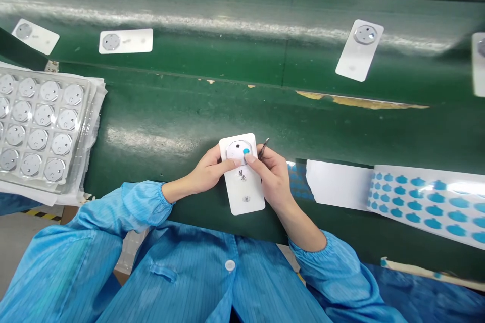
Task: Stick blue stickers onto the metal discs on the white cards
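A white rounded panel (246, 202) with an octagonal disc set in its upper part and dark printed characters below is held in front of me. My left hand (208, 169) grips its left edge, thumb lying on the lower rim of the disc. From the right side my right hand (273, 174) holds the panel too, its thumb against a small round blue sticker (246, 151) on the disc. A dark, thin tool that looks like tweezers (263, 148) is tucked in the right hand's fingers, tip pointing up. The fingers behind the panel are hidden.
On the left stands a clear tray (79, 136) with rows of octagonal discs. A sheet of blue stickers (420, 199) lies at right. Along the green far strip lie similar white panels, including one at left (136, 41) and one at right (354, 60).
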Action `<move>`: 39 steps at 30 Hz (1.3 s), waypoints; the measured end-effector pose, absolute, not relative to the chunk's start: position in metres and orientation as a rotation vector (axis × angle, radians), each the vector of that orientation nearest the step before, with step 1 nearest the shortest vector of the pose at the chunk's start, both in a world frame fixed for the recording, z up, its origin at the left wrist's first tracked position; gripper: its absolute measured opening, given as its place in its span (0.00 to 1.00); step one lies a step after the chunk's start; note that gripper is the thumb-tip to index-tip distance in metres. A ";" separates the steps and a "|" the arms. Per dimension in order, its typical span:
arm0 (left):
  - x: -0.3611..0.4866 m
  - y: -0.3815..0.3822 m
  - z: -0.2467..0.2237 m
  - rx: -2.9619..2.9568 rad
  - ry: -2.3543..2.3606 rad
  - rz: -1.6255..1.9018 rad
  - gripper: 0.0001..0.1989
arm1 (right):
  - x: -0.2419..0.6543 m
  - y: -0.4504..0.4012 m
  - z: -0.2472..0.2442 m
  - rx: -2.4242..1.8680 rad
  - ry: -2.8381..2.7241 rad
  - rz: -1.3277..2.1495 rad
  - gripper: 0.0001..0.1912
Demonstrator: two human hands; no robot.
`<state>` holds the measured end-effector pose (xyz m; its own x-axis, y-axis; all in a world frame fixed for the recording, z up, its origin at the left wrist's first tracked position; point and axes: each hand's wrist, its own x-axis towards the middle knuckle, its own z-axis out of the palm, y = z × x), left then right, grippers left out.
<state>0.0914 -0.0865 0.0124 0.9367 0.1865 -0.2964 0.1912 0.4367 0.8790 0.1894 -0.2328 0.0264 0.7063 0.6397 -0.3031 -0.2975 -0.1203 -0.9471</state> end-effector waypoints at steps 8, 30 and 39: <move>0.088 -0.087 0.013 1.375 0.194 0.099 0.19 | 0.190 -0.235 0.024 -1.563 -0.349 0.767 0.19; 0.139 0.051 0.011 2.306 0.368 0.423 0.22 | 0.206 -0.234 0.027 -1.627 -0.400 0.850 0.22; 0.190 0.201 0.007 2.209 1.574 0.433 0.55 | 0.301 -0.173 0.053 -1.678 -0.444 0.578 0.30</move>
